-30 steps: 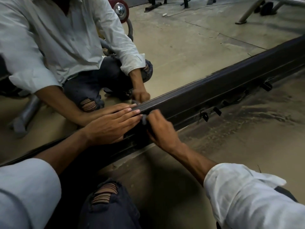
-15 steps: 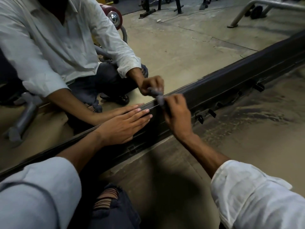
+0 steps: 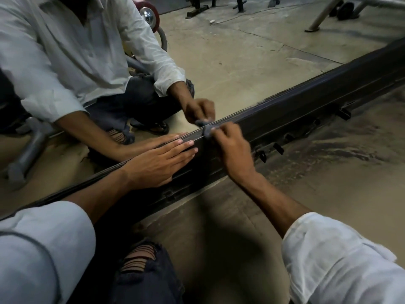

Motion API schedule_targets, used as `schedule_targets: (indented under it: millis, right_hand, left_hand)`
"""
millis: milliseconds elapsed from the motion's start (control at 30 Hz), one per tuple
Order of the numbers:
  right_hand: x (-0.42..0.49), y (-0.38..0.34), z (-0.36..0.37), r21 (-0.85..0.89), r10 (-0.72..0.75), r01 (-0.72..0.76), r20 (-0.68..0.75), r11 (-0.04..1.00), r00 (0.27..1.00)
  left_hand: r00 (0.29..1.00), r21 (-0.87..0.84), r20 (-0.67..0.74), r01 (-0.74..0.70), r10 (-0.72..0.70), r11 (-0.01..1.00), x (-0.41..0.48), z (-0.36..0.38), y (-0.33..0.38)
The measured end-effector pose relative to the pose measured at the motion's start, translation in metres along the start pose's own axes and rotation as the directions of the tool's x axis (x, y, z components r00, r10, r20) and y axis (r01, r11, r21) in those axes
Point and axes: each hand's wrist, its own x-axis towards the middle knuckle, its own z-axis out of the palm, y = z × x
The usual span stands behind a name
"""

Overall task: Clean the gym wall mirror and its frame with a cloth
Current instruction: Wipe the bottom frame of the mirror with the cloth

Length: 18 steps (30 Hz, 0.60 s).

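The wall mirror (image 3: 241, 62) fills the upper part of the view and reflects me crouching. Its dark bottom frame (image 3: 306, 102) runs diagonally from lower left to upper right along the floor. My left hand (image 3: 160, 163) lies flat on the frame with straight fingers. Just to its right, my right hand (image 3: 232, 148) pinches a small grey cloth (image 3: 207, 131) against the frame's top edge, where it meets the glass. Most of the cloth is hidden inside the fingers.
Small black clips (image 3: 260, 154) stick out along the frame's lower edge. Dusty, streaked concrete floor (image 3: 328, 172) lies to the right of the frame. Gym machine legs (image 3: 317, 20) and a weight plate (image 3: 151, 12) appear in the reflection. My knees are at the bottom.
My right hand has slid the cloth to the right along the frame's top edge, away from my left hand. My left hand stays flat on the frame.
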Motion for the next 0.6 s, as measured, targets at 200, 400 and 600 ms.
schedule_targets:
  millis: [200, 400, 600]
  right_hand:
    - [0.007, 0.034, -0.009, -0.012, 0.088, -0.089, -0.051, 0.996, 0.995]
    - [-0.003, 0.007, 0.017, 0.107, 0.299, -0.289, -0.090, 0.951, 0.950]
    - [-0.021, -0.017, 0.033, 0.213, 0.070, -0.070, 0.006, 0.975, 0.997]
  left_hand:
    - [1.000, -0.007, 0.007, 0.006, -0.006, 1.000, 0.002, -0.003, 0.000]
    - [1.000, 0.020, -0.004, 0.021, -0.020, 1.000, 0.002, -0.001, 0.001]
    - [1.000, 0.020, 0.020, 0.009, -0.009, 1.000, 0.001, 0.000, 0.001]
